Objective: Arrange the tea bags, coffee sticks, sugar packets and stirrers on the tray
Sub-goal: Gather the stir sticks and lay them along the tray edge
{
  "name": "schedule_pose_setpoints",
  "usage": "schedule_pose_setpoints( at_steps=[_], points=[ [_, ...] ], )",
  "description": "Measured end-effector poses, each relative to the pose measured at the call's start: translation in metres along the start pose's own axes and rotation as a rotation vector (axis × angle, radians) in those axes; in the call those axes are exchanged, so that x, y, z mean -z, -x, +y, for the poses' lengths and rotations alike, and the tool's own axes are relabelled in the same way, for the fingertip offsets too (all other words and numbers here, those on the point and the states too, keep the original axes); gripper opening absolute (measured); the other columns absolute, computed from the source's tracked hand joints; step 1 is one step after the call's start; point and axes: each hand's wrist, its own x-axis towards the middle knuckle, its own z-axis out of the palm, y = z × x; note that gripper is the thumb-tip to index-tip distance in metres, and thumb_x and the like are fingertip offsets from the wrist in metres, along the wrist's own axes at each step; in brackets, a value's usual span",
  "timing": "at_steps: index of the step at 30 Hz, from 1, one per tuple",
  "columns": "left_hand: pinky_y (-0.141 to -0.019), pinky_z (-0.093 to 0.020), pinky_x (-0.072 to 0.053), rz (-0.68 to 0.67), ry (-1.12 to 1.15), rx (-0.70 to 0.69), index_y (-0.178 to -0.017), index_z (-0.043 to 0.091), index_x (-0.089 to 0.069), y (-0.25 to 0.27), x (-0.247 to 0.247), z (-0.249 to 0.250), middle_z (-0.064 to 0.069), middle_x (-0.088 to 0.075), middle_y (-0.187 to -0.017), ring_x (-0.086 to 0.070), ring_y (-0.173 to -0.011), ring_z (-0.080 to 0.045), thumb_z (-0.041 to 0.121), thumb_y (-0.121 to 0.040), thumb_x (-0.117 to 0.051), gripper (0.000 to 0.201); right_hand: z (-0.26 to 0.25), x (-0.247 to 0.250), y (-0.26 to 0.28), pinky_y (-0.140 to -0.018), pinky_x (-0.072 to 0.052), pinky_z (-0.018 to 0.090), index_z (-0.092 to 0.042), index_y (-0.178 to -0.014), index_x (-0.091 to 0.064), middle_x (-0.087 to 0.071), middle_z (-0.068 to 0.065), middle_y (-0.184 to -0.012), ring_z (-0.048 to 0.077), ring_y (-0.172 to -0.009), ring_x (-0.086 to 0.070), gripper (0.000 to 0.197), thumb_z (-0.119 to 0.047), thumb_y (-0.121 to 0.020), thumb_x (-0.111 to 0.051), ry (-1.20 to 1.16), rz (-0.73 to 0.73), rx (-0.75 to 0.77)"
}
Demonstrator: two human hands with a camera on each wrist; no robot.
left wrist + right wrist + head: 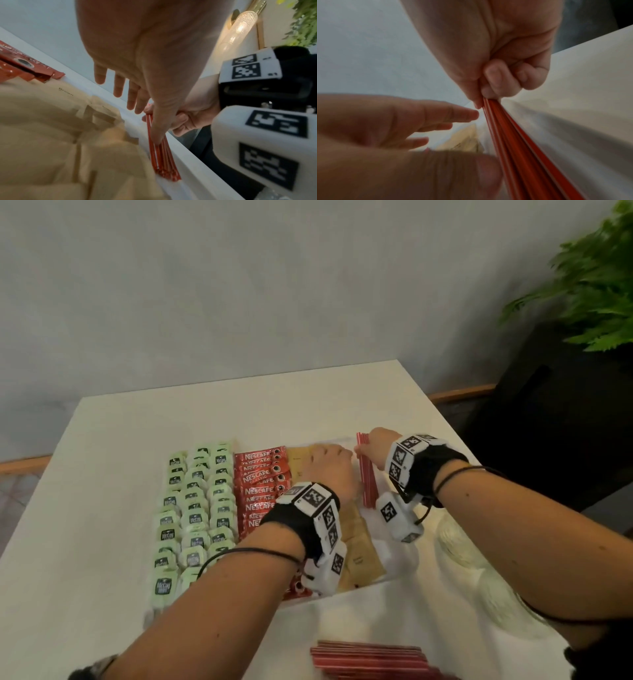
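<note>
Red stirrers (366,474) lying as a bundle in the right end of the white tray (394,553), lengthwise front to back, far end pinched between thumb and curled fingers of the right hand (375,448). Left hand (330,470) just beside, fingers straight and slightly spread above the brown sugar packets (359,546), thumb stretched out and pressed onto the bundle. In the tray, left to right: green tea bags (191,508) in three overlapping columns, red coffee sticks (262,487) stacked crosswise, sugar packets, then stirrers against the right wall. Readable on the sticks: "NESCAFE" and "CLASSIC"; on the tea bags a dark badge, seemingly "McCoy", too small to be sure. From the left wrist only: thumb tip on the stirrers (161,152), bundle fanned at its near end against the tray wall (192,162), right hand (187,120) clenched at the far end, faint small print on one sugar packet (51,121), corner of a coffee stick (25,67), a lit wall lamp (240,27) behind. From the right wrist only: close view of the pinch, right hand (496,60) with fingertips folded over the stirrers (522,148), left hand (402,128) alongside with flat fingers. From the head only: whole layout on the white table (102,594), a second pile of stirrers (370,659) on the table's near edge, clear plastic wrap (479,577) right of the tray, a green plant (589,285) at far right, tagged wrist bands on both arms.
</note>
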Motion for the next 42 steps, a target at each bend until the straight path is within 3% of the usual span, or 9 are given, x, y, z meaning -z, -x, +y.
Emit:
schedule_pose_setpoints(
  at_steps=[7, 9, 11, 14, 23, 29, 33, 38, 42],
  points=[
    [-0.116, -0.062, 0.007, -0.193, -0.117, -0.044, -0.155, 0.02, -0.015, 0.006, -0.008, 0.005, -0.002, -0.017, -0.163, -0.001, -0.151, -0.031, 0.065, -0.088, -0.048, 0.087, 0.001, -0.001, 0.003, -0.055, -0.038, 0.029, -0.011, -0.066, -0.054, -0.054, 0.005, -0.065, 0.024, -0.064, -0.053, 0.046, -0.051, -0.089, -0.06, -0.066, 0.062, -0.035],
    [-0.116, -0.063, 0.008, -0.185, -0.097, -0.041, -0.155, 0.018, -0.019, 0.005, -0.011, 0.004, -0.003, -0.017, -0.163, -0.001, -0.151, -0.03, 0.067, -0.086, -0.049, 0.089, 0.007, -0.001, 0.01, -0.075, -0.047, 0.032, -0.008, -0.094, -0.066, -0.065, 0.009, -0.093, 0.027, -0.088, -0.062, 0.037, -0.044, -0.093, -0.058, -0.113, 0.106, -0.036],
    [-0.116, -0.063, 0.008, -0.189, -0.096, -0.031, -0.154, 0.016, -0.02, 0.004, -0.012, 0.003, -0.004, -0.017, -0.163, -0.001, -0.151, -0.03, 0.066, -0.086, -0.05, 0.089, 0.012, -0.004, 0.019, -0.093, -0.044, 0.034, -0.012, -0.124, -0.06, -0.061, 0.008, -0.126, 0.028, -0.114, -0.057, 0.034, -0.032, -0.097, -0.053, -0.106, 0.15, -0.054],
    [-0.115, -0.063, 0.011, -0.203, -0.11, -0.034, -0.154, 0.016, -0.019, 0.008, -0.01, 0.004, -0.004, -0.017, -0.163, -0.001, -0.151, -0.03, 0.061, -0.09, -0.049, 0.084, 0.02, -0.014, 0.029, -0.101, -0.041, 0.034, -0.021, -0.14, -0.05, -0.05, 0.004, -0.144, 0.026, -0.126, -0.051, 0.043, -0.015, -0.097, -0.049, -0.094, 0.128, -0.072],
    [-0.115, -0.062, 0.011, -0.245, -0.134, -0.047, -0.155, 0.015, -0.015, 0.026, -0.003, 0.006, -0.003, -0.009, -0.164, 0.004, -0.151, -0.03, 0.054, -0.094, -0.047, 0.08, 0.031, -0.028, 0.046, -0.098, -0.049, 0.032, -0.029, -0.134, -0.056, -0.063, 0.002, -0.13, 0.022, -0.115, -0.06, 0.051, -0.008, -0.088, -0.061, -0.143, 0.152, -0.048],
    [-0.113, -0.063, 0.015, -0.272, -0.165, -0.054, -0.157, 0.025, -0.004, 0.036, -0.007, 0.004, 0.002, -0.001, -0.165, 0.008, -0.151, -0.029, 0.052, -0.098, -0.04, 0.074, 0.038, -0.039, 0.059, -0.074, -0.045, 0.024, -0.038, -0.134, -0.054, -0.064, 0.003, -0.125, 0.018, -0.091, -0.059, 0.05, -0.009, -0.095, -0.048, -0.1, 0.097, 0.071],
    [-0.112, -0.066, 0.014, -0.297, -0.182, -0.058, -0.156, 0.027, -0.006, 0.035, -0.008, 0.005, 0.002, -0.001, -0.165, 0.007, -0.151, -0.029, 0.049, -0.101, -0.035, 0.067, 0.04, -0.035, 0.068, -0.086, -0.047, 0.028, -0.035, -0.139, -0.05, -0.062, 0.005, -0.127, 0.02, -0.102, -0.06, 0.047, -0.017, -0.096, -0.053, -0.152, 0.093, 0.083],
    [-0.11, -0.068, 0.015, -0.343, -0.212, -0.097, -0.157, 0.021, -0.001, 0.035, -0.01, 0.003, 0.0, 0.004, -0.165, 0.009, -0.15, -0.03, 0.069, -0.081, -0.058, 0.106, 0.044, -0.041, 0.087, -0.082, -0.045, 0.029, -0.033, -0.151, -0.025, -0.061, 0.006, -0.11, 0.019, -0.095, -0.058, 0.09, -0.031, -0.078, -0.078, -0.136, -0.026, 0.125],
    [-0.11, -0.069, 0.013, -0.289, -0.192, -0.112, -0.157, 0.022, -0.003, 0.034, -0.01, 0.004, 0.001, 0.0, -0.165, 0.006, -0.151, -0.029, 0.065, -0.079, -0.064, 0.108, 0.044, -0.047, 0.088, -0.097, -0.047, 0.043, -0.026, -0.152, -0.011, -0.05, 0.011, -0.122, 0.028, -0.112, -0.053, 0.116, -0.027, -0.065, -0.088, -0.094, -0.095, 0.113]
  ],
)
